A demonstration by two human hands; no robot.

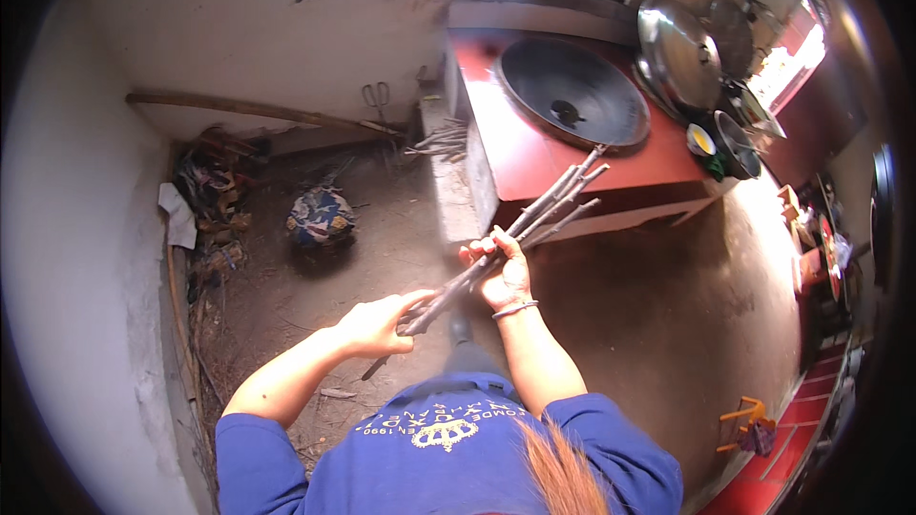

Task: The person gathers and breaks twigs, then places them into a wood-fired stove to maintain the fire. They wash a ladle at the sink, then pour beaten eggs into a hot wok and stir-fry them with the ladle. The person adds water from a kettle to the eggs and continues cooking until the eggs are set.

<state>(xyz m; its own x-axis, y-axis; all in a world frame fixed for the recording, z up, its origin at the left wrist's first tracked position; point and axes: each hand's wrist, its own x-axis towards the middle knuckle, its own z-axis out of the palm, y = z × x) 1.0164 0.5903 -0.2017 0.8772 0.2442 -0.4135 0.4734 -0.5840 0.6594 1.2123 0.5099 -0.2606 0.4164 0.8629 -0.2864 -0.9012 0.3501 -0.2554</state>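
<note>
A small bundle of dry sticks (469, 275) slants across in front of my body, its far ends pointing up and right towards the red stove. My left hand (383, 322) grips the near, lower-left end. Around the middle of the bundle my right hand (504, 265) is curled from below, with a bracelet at the wrist. Beyond the sticks' tips a large dark iron wok (572, 93) is set into the red stove top (494, 100). A little dark liquid or residue lies at the wok's bottom.
More short sticks (447, 139) lie on the concrete ledge (454, 207) beside the stove. Iron tongs (376, 96) lean at the wall below a long wooden pole (265, 109). A patterned cloth-covered object (320, 216) sits on the floor. Metal lids (680, 50) and a bowl (700, 141) stand right of the wok.
</note>
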